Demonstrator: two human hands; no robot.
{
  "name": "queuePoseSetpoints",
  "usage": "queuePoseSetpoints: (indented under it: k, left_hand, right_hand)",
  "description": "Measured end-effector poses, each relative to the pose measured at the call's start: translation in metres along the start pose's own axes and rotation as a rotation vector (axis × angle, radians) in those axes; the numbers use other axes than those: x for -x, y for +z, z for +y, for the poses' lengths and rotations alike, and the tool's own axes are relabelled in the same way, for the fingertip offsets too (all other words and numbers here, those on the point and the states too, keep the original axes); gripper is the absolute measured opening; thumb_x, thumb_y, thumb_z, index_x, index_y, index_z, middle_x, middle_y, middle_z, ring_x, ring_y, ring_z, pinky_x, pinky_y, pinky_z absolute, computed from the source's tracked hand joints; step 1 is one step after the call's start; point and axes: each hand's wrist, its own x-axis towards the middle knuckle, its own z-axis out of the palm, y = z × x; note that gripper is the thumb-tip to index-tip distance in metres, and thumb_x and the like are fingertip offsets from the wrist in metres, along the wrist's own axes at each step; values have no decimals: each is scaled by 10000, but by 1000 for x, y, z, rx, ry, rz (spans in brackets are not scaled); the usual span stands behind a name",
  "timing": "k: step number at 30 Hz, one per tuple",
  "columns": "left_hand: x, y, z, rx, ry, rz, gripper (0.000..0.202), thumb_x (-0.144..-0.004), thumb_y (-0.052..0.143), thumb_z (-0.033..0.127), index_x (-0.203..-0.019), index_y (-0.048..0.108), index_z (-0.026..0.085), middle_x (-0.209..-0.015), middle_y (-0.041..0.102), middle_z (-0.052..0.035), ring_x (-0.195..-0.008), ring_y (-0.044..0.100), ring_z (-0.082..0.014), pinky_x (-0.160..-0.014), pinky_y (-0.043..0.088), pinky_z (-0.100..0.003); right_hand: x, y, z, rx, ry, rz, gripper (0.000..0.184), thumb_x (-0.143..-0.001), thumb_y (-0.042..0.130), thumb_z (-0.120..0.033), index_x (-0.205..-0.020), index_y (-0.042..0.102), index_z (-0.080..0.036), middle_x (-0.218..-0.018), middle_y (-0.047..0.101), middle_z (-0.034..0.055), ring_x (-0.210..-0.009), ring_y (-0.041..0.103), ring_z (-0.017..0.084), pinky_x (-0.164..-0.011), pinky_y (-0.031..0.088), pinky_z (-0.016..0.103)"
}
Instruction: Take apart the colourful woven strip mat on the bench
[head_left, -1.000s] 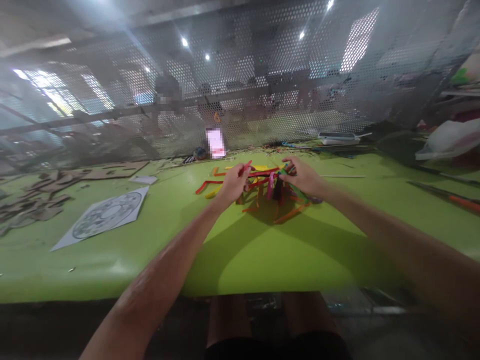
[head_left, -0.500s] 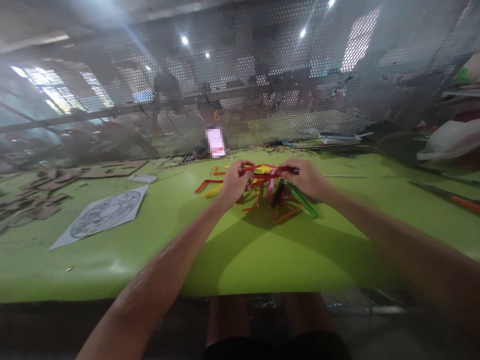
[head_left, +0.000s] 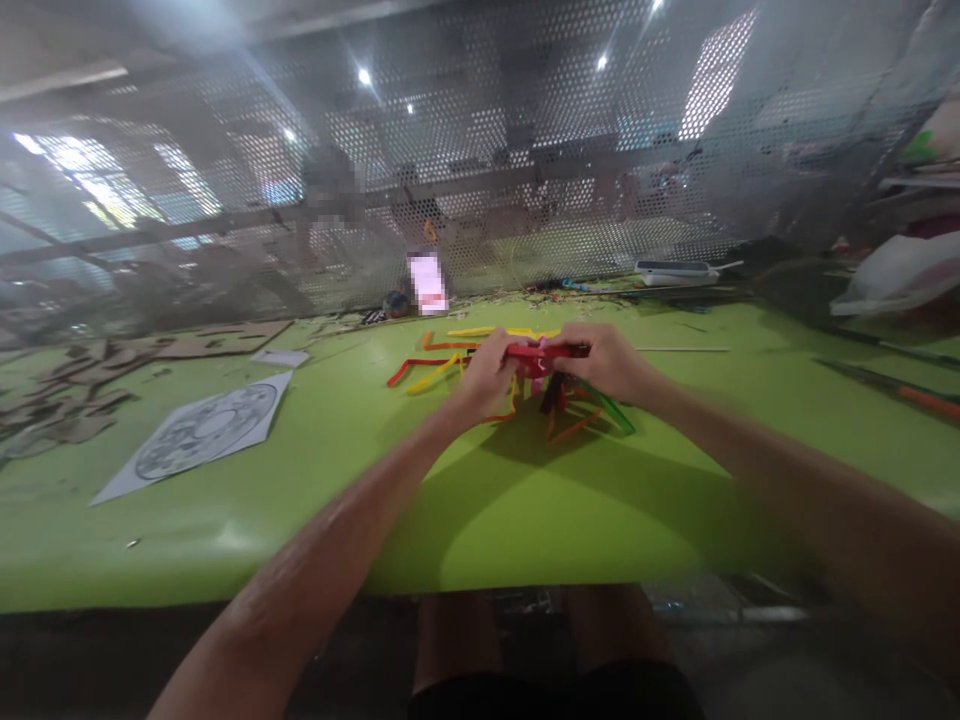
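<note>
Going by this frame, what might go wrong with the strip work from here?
The red strip between the left hand and the right hand might slip or bend if the two pull unevenly.

The green strip sticks out below the right hand, so a sideways move could snag it.

The thin pale stick runs out of sight behind the right hand and might get knocked.

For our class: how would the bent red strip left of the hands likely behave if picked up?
The red strip looks thin, so it is probably light. It holds a sharp bend on the table, suggesting it keeps its shape rather than flops. That angled form also makes rolling seem unlikely.
</note>
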Motion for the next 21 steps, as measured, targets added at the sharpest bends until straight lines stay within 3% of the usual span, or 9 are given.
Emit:
queuePoseSetpoints:
  k: [4,7,10,13,17,21]
  left_hand:
    - [2,3,-4,-244,162,-10,313,-893,516,41,-1121,679,182,-1072,648,-100,-1008,622,-220,-948,526,-372]
    - [2,0,-6,-305,201,31,401,-863,553,30,-1230,613,180,-1207,640,-124,-1163,600,-247,-1069,472,-427]
    - [4,-2,-6,-376,225,-7,405,-943,509,101,-1339,551,176,-1314,609,-152,-1218,598,-256,-1079,467,-431]
    - [8,-2,-7,-499,186,-125,433,-1000,430,152,-1426,499,183,-1398,590,-163,-1232,609,-269,-1057,479,-432]
    - [12,-1,-9,-576,105,-235,492,-975,431,123,-1459,476,197,-1384,639,-159,-1209,639,-274,-1035,486,-417]
    - [12,-1,-11,-493,111,-199,480,-975,422,154,-1450,470,205,-1295,689,-143,-1141,658,-261,-995,509,-408]
  right_hand:
    - [1,0,-2,50,0,-24,152,-818,674,-236,-864,817,-207,-839,735,47,-776,632,206,-749,469,329]
    - [0,0,-2,107,15,-20,179,-810,640,-206,-842,816,-197,-821,746,51,-759,624,204,-727,459,323]
    - [0,1,0,115,74,-2,185,-811,640,-220,-851,815,-178,-814,758,58,-732,621,201,-702,452,322]
    - [0,4,0,31,126,2,161,-792,695,-281,-844,803,-173,-808,757,50,-712,622,191,-702,470,321]
    - [2,5,-5,-308,258,-134,272,-708,830,-405,-840,766,-176,-755,728,33,-634,605,157,-662,506,311]
    - [3,0,-11,-634,359,-222,331,-671,868,-424,-845,747,-170,-768,729,49,-650,627,150,-665,529,306]
